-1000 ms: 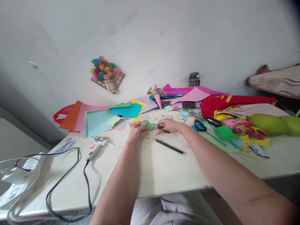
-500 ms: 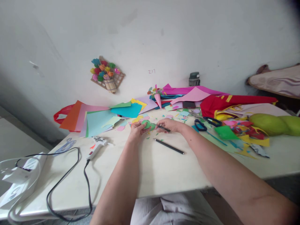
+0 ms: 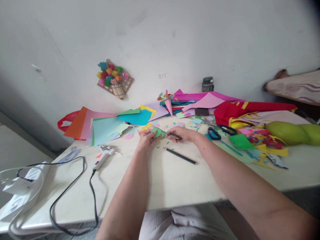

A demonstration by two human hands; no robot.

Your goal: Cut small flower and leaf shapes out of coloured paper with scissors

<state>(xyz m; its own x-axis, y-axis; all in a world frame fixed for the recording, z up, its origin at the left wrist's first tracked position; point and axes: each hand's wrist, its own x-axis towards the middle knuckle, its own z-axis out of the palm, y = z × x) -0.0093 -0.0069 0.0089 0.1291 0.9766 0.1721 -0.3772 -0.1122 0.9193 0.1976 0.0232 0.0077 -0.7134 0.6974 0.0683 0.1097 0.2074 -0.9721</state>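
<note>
Tabletop (image 3: pixel 175 190): forearms (image 3: pixel 132 183) cross near edge (image 3: pixel 185 206) | pen (image 3: pixel 180 156) in room between | left grip (image 3: pixel 145 140) pinching green paper (image 3: pixel 157 132) | right grip (image 3: pixel 184 134) grasping scissors (image 3: pixel 176 135)

Matt grn paper (image 3: pixel 157 133), metal-bladed scissors (image 3: pixel 163 131) on my feed.
I see smooth tbl (image 3: pixel 180 186), wht plastic glue gun (image 3: pixel 101 162).

Worktop (image 3: pixel 180 185): bare patch between forearms (image 3: pixel 225 166), pen (image 3: pixel 180 156) at its far end; lane between left forearm (image 3: pixel 135 180) and glue gun (image 3: pixel 101 161). Obstructions: large scissors (image 3: pixel 218 126) right of right hand (image 3: pixel 182 133); scraps (image 3: pixel 180 124) beyond, apparently flat.
</note>
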